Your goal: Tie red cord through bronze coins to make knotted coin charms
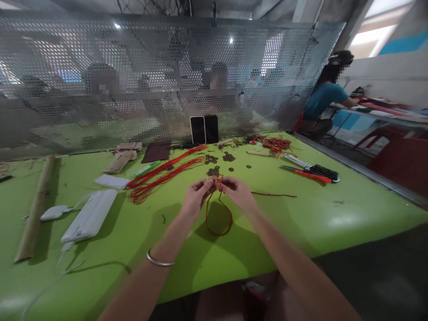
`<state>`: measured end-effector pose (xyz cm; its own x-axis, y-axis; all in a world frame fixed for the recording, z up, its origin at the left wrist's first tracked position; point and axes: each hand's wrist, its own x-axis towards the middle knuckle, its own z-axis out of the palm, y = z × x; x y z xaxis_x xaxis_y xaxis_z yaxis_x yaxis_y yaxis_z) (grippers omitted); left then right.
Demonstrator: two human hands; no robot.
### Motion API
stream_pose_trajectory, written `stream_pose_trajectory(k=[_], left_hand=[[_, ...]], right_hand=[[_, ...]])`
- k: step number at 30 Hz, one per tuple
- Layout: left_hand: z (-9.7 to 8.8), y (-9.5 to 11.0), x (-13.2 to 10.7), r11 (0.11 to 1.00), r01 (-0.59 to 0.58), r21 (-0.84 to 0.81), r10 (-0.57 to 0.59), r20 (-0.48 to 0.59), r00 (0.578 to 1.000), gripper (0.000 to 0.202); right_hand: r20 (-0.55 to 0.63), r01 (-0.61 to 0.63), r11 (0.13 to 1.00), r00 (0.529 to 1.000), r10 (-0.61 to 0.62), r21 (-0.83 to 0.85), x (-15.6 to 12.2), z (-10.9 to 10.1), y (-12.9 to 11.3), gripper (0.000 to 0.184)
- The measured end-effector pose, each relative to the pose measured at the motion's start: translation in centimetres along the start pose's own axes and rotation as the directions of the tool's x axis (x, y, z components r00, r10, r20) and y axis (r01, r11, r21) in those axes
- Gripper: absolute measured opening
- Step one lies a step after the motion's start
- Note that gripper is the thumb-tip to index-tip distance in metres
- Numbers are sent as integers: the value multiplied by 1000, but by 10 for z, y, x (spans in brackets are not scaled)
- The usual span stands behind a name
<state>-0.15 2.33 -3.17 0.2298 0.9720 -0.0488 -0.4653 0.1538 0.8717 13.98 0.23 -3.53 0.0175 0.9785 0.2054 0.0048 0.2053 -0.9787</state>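
Observation:
Both hands meet above the green table (301, 223). My left hand (196, 196) and my right hand (238, 191) each pinch a small tan piece (211, 180) with red cord wound on it. A loop of the red cord (219, 218) hangs down from between the fingers. A silver bangle (159, 260) sits on my left wrist. Behind my hands lie loose bundles of red cord (160, 176) and several small dark coins (220, 161).
A white power bank (89, 216) with a cable, a white mouse-like device (53, 212) and a long wooden stick (35, 209) lie left. Scissors with red handles (309, 171) lie right. Two phones (204, 129) lean on a perforated metal screen (150, 76). People sit beyond the screen and at right.

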Motion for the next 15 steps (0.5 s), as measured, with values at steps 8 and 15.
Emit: stream_pose_trajectory(k=[8,15], left_hand=[[-1,4,0,1000,-23,-7,23,-19,1000,22],[0,14,-3,992,-100,73,101,-5,995,22]], right_hand=[[-55,-70,985,995,80,160,-2,-4,-8,17],[-326,6,860,926,188,511,7,-42,-13,12]])
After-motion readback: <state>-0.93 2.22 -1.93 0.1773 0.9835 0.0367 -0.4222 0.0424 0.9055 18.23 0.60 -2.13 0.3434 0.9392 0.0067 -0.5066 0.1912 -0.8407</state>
